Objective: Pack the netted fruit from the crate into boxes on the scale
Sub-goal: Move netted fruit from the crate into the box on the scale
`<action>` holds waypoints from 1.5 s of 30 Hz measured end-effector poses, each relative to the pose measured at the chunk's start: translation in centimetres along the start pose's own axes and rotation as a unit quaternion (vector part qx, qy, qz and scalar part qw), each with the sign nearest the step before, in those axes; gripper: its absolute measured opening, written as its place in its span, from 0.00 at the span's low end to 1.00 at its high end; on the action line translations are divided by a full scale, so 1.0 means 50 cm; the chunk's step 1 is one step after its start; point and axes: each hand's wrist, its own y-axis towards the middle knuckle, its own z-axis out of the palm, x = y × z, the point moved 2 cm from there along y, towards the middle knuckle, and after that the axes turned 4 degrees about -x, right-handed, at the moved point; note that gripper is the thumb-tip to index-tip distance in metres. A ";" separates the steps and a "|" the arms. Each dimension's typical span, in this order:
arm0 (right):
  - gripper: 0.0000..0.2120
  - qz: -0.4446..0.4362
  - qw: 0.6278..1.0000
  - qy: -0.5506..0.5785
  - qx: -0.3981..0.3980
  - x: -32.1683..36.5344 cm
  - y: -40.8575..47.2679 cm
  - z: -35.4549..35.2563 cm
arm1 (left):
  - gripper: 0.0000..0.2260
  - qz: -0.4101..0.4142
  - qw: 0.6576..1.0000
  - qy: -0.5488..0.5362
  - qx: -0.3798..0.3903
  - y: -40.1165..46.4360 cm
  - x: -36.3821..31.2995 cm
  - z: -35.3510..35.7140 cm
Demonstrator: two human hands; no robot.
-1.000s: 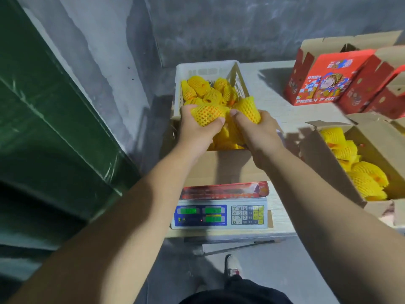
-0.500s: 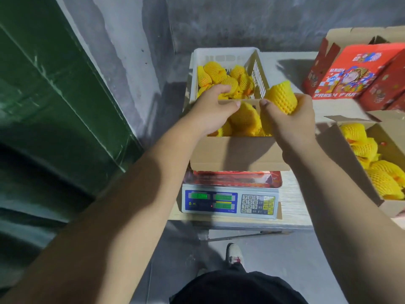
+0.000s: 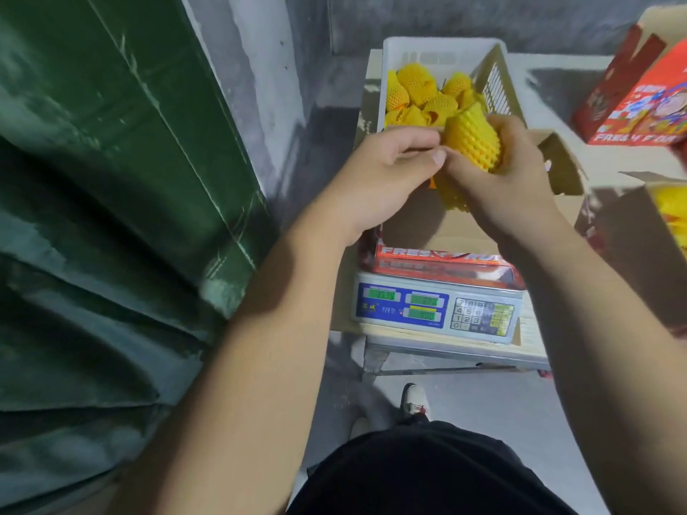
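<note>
Yellow netted fruit (image 3: 471, 141) grasped by right hand (image 3: 498, 180) at frame centre, left hand (image 3: 386, 172) pinching its net; next, lower it into box (image 3: 438, 226) on scale (image 3: 435, 310).

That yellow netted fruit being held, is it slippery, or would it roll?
The netted fruit probably grips well: its foam mesh looks ribbed and soft under the right hand. It would likely roll little; the sleeve's loose end flares beyond the fruit.

Green tarpaulin (image 3: 111, 180) at left, grey concrete wall (image 3: 464, 20) behind, white shoe (image 3: 414, 401) on grey floor (image 3: 483, 399)
</note>
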 end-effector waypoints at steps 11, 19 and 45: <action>0.19 0.096 0.987 0.122 0.043 0.029 -0.037 0.020 | 0.19 0.056 0.998 0.021 -0.031 -0.043 -0.005 -0.018; 0.27 0.102 0.979 0.169 0.050 0.026 -0.048 0.025 | 0.19 0.062 0.998 -0.011 -0.018 -0.056 -0.005 -0.023; 0.49 0.089 0.899 -0.425 0.052 -0.113 0.155 -0.124 | 0.17 -0.081 0.988 -0.101 -0.084 -0.042 0.055 0.004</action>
